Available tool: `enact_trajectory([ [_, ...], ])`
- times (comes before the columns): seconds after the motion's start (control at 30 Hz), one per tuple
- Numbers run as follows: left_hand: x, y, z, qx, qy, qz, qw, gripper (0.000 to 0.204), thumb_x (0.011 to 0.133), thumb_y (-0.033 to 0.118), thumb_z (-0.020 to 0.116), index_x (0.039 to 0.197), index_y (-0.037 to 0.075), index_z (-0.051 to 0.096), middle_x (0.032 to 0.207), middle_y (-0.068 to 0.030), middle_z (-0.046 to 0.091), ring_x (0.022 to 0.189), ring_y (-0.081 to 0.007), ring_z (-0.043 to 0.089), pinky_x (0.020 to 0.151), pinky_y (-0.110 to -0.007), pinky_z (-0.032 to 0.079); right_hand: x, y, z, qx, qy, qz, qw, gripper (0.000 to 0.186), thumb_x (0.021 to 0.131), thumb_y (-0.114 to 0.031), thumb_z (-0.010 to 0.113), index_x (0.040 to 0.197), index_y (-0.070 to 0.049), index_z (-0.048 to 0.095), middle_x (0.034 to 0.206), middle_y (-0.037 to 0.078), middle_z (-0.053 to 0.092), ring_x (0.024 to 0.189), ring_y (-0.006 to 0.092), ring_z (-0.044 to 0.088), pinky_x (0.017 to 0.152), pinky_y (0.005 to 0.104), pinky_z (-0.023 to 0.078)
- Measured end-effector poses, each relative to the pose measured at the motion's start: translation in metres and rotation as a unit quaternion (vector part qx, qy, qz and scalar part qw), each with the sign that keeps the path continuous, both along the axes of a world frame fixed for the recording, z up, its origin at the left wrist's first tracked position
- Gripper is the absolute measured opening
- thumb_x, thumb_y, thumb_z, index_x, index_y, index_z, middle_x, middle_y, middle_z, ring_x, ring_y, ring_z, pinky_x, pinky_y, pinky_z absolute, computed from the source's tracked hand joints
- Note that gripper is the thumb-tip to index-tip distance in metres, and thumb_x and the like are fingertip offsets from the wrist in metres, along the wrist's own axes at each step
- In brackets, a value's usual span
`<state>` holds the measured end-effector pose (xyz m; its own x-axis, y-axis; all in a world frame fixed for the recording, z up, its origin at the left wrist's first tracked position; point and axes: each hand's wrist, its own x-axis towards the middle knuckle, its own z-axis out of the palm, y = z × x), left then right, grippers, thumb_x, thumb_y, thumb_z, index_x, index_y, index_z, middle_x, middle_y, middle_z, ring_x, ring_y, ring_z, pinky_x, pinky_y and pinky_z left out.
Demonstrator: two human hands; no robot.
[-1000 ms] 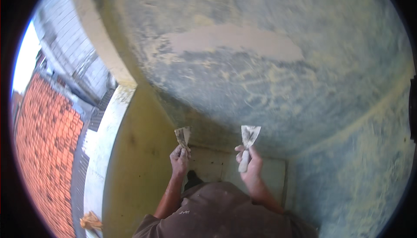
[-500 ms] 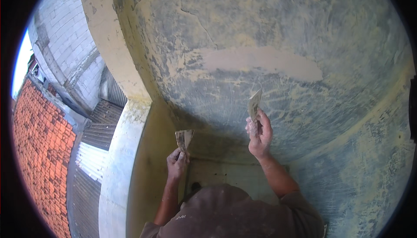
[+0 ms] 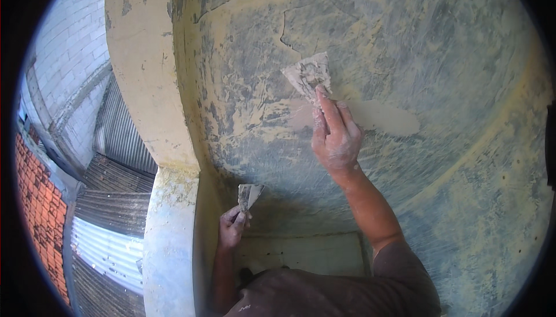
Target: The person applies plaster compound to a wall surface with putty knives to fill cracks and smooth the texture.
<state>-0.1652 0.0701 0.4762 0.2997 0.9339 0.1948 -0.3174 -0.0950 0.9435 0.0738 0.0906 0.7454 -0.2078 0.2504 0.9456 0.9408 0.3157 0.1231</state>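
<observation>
Right hand (image 3: 339,138) is gripping a smeared scraper (image 3: 308,75), blade jutting out beyond it, up and to the left, near the pale patch (image 3: 389,118) on the wall (image 3: 463,85). Can't tell if it's touching. Lower down, left hand (image 3: 231,229) pinches a second scraper (image 3: 248,195), blade sticking up above it.

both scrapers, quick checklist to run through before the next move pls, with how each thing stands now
1. Right hand gripping the right scraper: ok.
2. Left hand gripping the left scraper: ok.
3. Scrapers clear of each other: ok, well apart.
4. Right scraper's visible face clean: not ok, pale material is smeared on it.
5. Right scraper's blade touching the wall: cannot tell from this view.
6. Smooth pale patch dry: cannot tell.
</observation>
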Motion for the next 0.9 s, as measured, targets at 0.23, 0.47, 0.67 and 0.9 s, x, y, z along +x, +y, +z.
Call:
enact_trajectory([
  [0.23, 0.01, 0.001, -0.009, -0.025, -0.004, -0.019, 1.0, 0.022, 0.097, 0.023, 0.056, 0.087, 0.005, 0.065, 0.068, -0.0001, 0.059, 0.059, -0.006, 0.049, 0.053, -0.022, 0.036, 0.0, 0.015, 0.004, -0.024, -0.019, -0.023, 0.999, 0.059, 0.076, 0.003, 0.062, 0.134, -0.008, 0.056, 0.089, 0.012, 0.064, 0.068, 0.0283, 0.065, 0.057, 0.0366, 0.054],
  [0.47, 0.015, 0.007, 0.013, -0.012, -0.003, -0.029, 1.0, 0.028, 0.097, 0.026, 0.056, 0.086, 0.001, 0.064, 0.068, 0.0005, 0.056, 0.062, -0.0075, 0.05, 0.057, -0.024, 0.04, 0.011, 0.0, -0.034, -0.035, -0.007, -0.042, 0.999, 0.049, 0.081, 0.0, 0.062, 0.13, -0.007, 0.06, 0.089, 0.013, 0.064, 0.066, 0.0286, 0.065, 0.057, 0.0371, 0.054],
  [0.67, 0.016, 0.011, 0.003, 0.002, 0.003, -0.009, 1.0, 0.022, 0.097, 0.022, 0.056, 0.086, 0.005, 0.065, 0.065, 0.0002, 0.058, 0.052, -0.0036, 0.044, 0.047, -0.022, 0.031, 0.006, -0.004, -0.011, 0.016, -0.004, -0.017, 1.0, 0.046, 0.084, -0.001, 0.061, 0.13, -0.004, 0.059, 0.09, 0.012, 0.064, 0.066, 0.0273, 0.065, 0.056, 0.0357, 0.054],
  [0.9, 0.019, 0.002, 0.007, -0.021, -0.009, -0.053, 0.998, 0.024, 0.097, 0.022, 0.055, 0.086, 0.003, 0.065, 0.069, -0.0003, 0.058, 0.059, -0.0067, 0.049, 0.054, -0.024, 0.038, 0.006, 0.014, -0.015, -0.004, -0.012, -0.046, 0.999, 0.048, 0.081, 0.001, 0.061, 0.128, -0.006, 0.061, 0.088, 0.011, 0.062, 0.067, 0.027, 0.064, 0.055, 0.0351, 0.053],
])
